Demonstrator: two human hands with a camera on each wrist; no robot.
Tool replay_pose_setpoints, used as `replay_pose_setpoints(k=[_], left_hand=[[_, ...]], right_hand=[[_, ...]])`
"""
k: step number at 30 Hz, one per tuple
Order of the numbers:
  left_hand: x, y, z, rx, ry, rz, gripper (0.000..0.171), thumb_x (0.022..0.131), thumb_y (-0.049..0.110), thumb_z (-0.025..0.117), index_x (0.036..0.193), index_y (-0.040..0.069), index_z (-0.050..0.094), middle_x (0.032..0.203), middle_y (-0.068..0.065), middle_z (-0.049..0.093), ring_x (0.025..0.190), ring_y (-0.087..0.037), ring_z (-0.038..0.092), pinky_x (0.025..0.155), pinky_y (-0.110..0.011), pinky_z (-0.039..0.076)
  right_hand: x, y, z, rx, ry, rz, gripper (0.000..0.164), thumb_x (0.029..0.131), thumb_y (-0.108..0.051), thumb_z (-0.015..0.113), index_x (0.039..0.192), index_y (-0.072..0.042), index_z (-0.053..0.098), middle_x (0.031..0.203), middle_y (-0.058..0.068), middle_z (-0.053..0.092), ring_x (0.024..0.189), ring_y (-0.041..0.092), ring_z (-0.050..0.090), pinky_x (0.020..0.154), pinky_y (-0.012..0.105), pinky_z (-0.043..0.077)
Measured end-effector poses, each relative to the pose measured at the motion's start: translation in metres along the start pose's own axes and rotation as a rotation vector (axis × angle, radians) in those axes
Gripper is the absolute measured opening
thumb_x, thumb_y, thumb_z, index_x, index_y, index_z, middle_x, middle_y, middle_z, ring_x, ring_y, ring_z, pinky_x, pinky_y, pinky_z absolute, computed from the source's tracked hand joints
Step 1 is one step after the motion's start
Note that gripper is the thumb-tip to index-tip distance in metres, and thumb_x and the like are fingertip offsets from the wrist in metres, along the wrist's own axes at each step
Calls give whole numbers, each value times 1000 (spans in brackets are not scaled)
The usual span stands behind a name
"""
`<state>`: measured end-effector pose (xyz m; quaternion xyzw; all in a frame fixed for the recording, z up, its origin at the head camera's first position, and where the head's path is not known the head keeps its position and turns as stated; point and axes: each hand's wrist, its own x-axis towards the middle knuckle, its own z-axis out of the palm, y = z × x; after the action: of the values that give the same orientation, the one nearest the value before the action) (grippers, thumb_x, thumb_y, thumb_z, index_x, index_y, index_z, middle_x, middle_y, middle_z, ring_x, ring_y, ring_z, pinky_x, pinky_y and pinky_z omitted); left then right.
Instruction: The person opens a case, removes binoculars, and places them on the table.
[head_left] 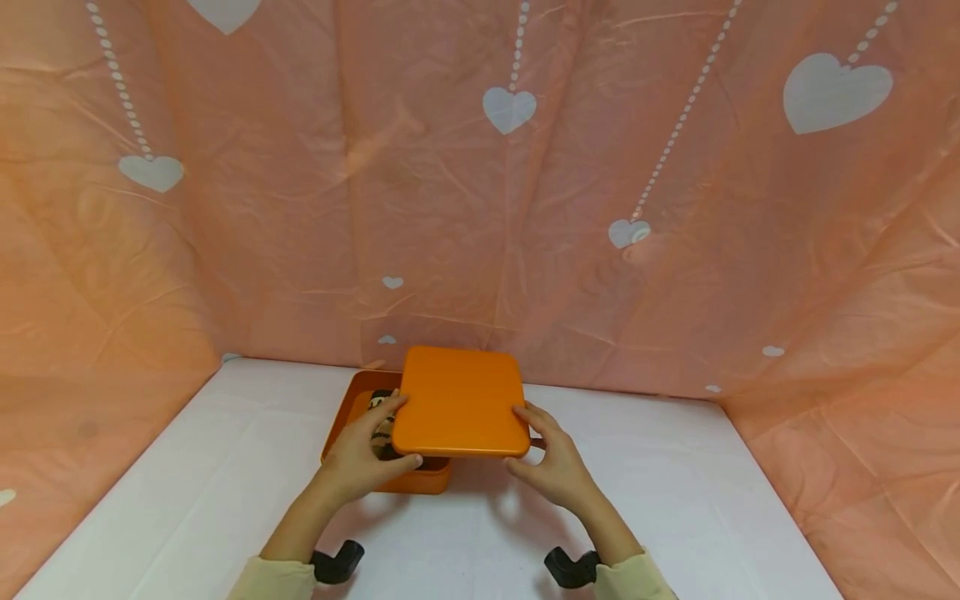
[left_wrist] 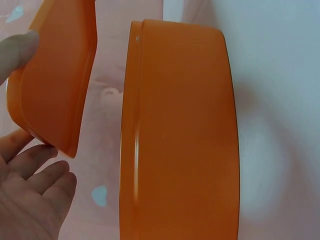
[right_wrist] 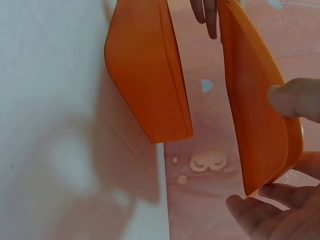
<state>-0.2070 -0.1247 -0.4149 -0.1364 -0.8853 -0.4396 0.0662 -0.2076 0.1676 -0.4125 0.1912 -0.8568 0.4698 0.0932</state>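
Observation:
Both hands hold an orange square lid (head_left: 461, 402) level above the table, one at each side. My left hand (head_left: 358, 454) grips its left edge, thumb at the near corner and fingers along the side. The right hand (head_left: 553, 462) pinches the right edge in the same way. Below and to the left stands an orange box (head_left: 429, 482) without its cover, partly hidden by the lid and left hand. Something with black and tan stripes (head_left: 381, 433) lies inside it. In both wrist views a gap shows between the lid (left_wrist: 57, 75) and the box (right_wrist: 145, 75).
The box stands on a white table (head_left: 645, 483) towards its back edge. Behind and at both sides hangs a pink-orange cloth (head_left: 450, 208) printed with pale hearts. Each wrist wears a black band mount (head_left: 337, 562).

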Motion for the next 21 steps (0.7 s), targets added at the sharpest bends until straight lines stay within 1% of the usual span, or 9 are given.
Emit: replay_pose_setpoints(k=[2, 3, 5, 8, 11, 16, 18, 21], left_hand=[[0, 1, 2, 8, 4, 16, 84, 74, 36, 82, 146, 20, 42, 152, -11, 40, 134, -38, 44, 104, -61, 40], [0, 1, 3, 9, 3, 22, 84, 74, 36, 82, 146, 20, 42, 153, -10, 40, 135, -38, 43, 105, -61, 39], [1, 2, 6, 13, 4, 36, 84, 74, 34, 82, 146, 19, 42, 153, -9, 40, 138, -37, 40, 106, -62, 37], [1, 2, 9, 9, -5, 50, 84, 74, 32, 82, 147, 18, 42, 154, -7, 39, 140, -36, 37, 108, -61, 35], [2, 3, 12, 4, -18, 58, 84, 75, 32, 82, 147, 19, 41, 154, -6, 37, 141, -36, 36, 109, -60, 35], [3, 6, 18, 6, -30, 59, 84, 76, 34, 81, 148, 20, 40, 155, -7, 36, 141, -35, 36, 108, -59, 37], [4, 7, 20, 11, -30, 55, 84, 76, 35, 81, 147, 21, 41, 155, -7, 36, 141, -34, 36, 108, -59, 37], [4, 10, 24, 2, -36, 42, 84, 76, 35, 81, 147, 22, 41, 156, -6, 35, 142, -32, 35, 107, -54, 41]], right_hand=[[-1, 2, -2, -11, 1, -8, 68, 72, -2, 79, 135, -1, 54, 146, 21, 44, 131, 37, 47, 88, 33, 56], [-1, 3, -4, -23, -1, -26, 67, 73, -2, 79, 135, 0, 54, 146, 23, 44, 130, 38, 47, 86, 31, 57], [-1, 4, -7, -32, -1, -28, 67, 73, -2, 79, 135, 1, 53, 146, 23, 44, 131, 38, 47, 84, 27, 57], [-2, 7, -11, -20, -5, -21, 68, 72, 1, 78, 136, 1, 53, 147, 23, 43, 130, 39, 47, 82, 24, 57], [-3, 9, -15, 6, -14, 10, 69, 72, 3, 78, 136, 0, 52, 149, 21, 41, 128, 38, 49, 81, 23, 56], [-4, 14, -21, 12, -37, 36, 70, 73, 4, 77, 138, -1, 51, 150, 21, 38, 117, 37, 57, 79, 21, 56], [-5, 16, -24, 7, -42, 25, 69, 74, 4, 77, 138, 1, 50, 150, 23, 38, 114, 37, 59, 78, 21, 56], [-6, 18, -28, -2, -46, 0, 68, 74, 3, 77, 137, 3, 50, 148, 26, 38, 110, 38, 59, 75, 22, 56]])
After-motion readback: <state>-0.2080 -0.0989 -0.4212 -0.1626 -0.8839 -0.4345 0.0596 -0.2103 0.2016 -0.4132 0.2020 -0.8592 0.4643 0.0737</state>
